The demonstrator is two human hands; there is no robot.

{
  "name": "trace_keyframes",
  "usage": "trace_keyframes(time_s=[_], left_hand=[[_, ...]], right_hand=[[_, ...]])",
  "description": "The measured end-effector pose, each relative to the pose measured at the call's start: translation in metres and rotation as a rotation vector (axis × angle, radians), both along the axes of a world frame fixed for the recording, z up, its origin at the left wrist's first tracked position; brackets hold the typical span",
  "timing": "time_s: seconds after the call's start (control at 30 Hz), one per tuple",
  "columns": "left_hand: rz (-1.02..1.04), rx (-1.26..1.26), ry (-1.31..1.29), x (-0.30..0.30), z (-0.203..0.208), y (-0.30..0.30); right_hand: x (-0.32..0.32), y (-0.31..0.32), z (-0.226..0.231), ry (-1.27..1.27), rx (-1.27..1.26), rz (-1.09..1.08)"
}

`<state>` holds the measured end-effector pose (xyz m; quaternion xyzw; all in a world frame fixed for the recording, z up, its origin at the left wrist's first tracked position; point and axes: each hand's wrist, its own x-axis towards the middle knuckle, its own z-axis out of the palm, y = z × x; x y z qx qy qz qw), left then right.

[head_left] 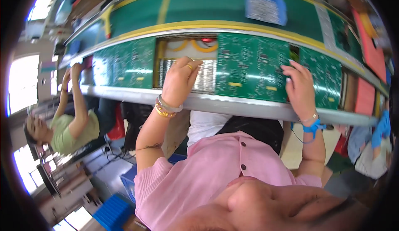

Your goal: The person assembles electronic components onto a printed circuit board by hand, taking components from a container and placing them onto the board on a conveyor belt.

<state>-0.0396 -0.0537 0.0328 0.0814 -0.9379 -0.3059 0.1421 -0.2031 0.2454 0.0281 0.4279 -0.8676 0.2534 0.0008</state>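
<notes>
My left hand (pixel 181 76) is over a gap in the row of green circuit boards, above a silvery ribbed section (pixel 207 78) of the line. Its fingertips are pinched together; whatever may be between them is too small to make out. To the right of that gap lies a green circuit board (pixel 249 66) carrying small dark parts and pale labels. My right hand (pixel 300 85) rests at this board's right end, beside another green circuit board (pixel 322 75). Its fingers are bent but apart, and I see nothing held in them.
A blue bin (pixel 283 11) of small silvery parts stands on the green belt (pixel 203 2) beyond the boards. A metal rail (pixel 245 107) runs along the near edge. At far left, a co-worker (pixel 72 127) reaches to another green board (pixel 124 64). Pink sheets (pixel 368 52) lie at right.
</notes>
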Motion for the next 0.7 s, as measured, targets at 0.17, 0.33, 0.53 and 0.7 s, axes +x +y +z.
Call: trace_keyframes(time_s=[0.17, 0.33, 0.53, 0.7], left_hand=[[0.351, -0.308, 0.019, 0.045, -0.014, -0.077], [0.36, -0.5, -0.099, 0.06, -0.021, -0.108], [0.337, -0.553, -0.185, 0.049, -0.022, -0.107], [0.356, -0.575, -0.2, 0.049, -0.024, -0.107]], right_hand=[[-0.011, -0.002, 0.0, 0.009, -0.07, 0.025], [-0.015, -0.007, -0.007, -0.017, -0.077, 0.005], [-0.015, -0.007, -0.008, -0.001, -0.09, -0.016], [-0.017, -0.009, -0.005, 0.007, -0.092, 0.011]])
